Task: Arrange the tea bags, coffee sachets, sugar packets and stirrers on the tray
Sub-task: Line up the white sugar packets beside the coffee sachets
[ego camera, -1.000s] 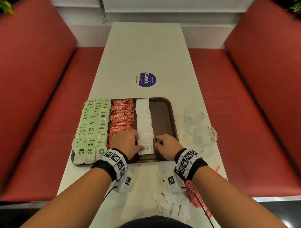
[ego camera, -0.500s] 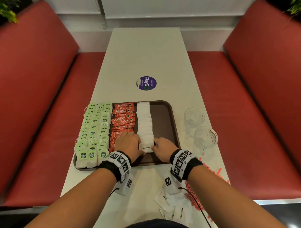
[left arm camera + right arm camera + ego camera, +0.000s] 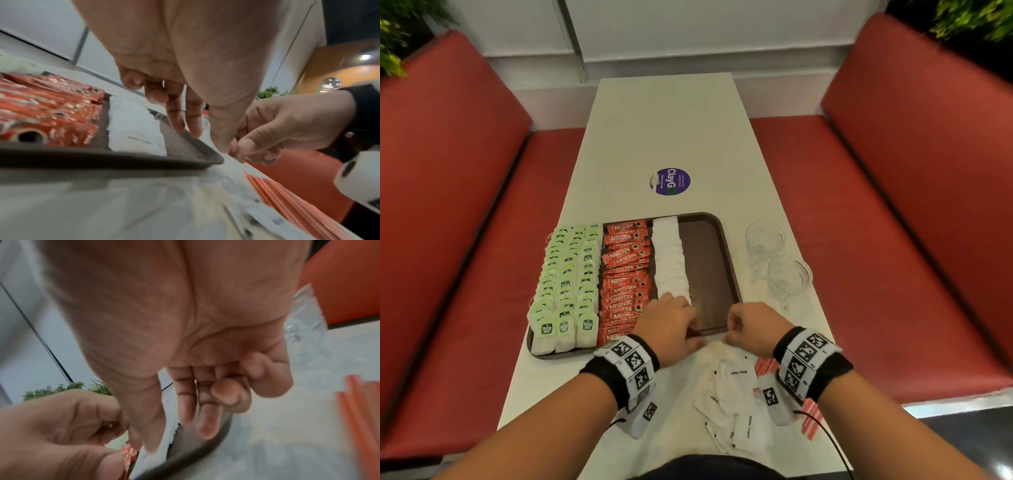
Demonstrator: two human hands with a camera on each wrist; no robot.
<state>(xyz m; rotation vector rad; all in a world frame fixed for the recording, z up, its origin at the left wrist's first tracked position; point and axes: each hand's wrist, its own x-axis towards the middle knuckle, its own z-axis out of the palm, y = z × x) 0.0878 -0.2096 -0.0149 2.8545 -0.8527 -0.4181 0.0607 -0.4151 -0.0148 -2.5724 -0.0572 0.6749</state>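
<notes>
A long white table (image 3: 664,130) runs between two red benches (image 3: 448,212), and the brown tray (image 3: 717,260) sits on its near half. On the tray, green tea bags (image 3: 566,284) fill the left side in rows, orange coffee sachets (image 3: 625,277) overlap in a column beside them, and white sugar packets (image 3: 670,260) form a neat shingled column next to those. The right strip of the tray is bare. Two glasses (image 3: 777,257) stand on the table just right of the tray.

More sugar packets, a loose pile (image 3: 736,401), lie on the table near the person's body, with red stirrers (image 3: 810,416) partly under the right wrist.

The left hand (image 3: 671,325) hovers at the tray's near rim, by the end of the sugar column; the left wrist view shows its fingers straight, slightly apart and holding nothing. The right hand (image 3: 751,327) is just beside it over the rim, fingers loosely curled; the right wrist view shows nothing between them.

The packets look light, thin and limp, so they should slide and fan easily and a careless nudge could upset the row. Pinching one by a short edge and laying it to overlap the last seems safest. The stirrers look stiff and light; taking them as a bundle at the middle would likely suit the bare strip.
</notes>
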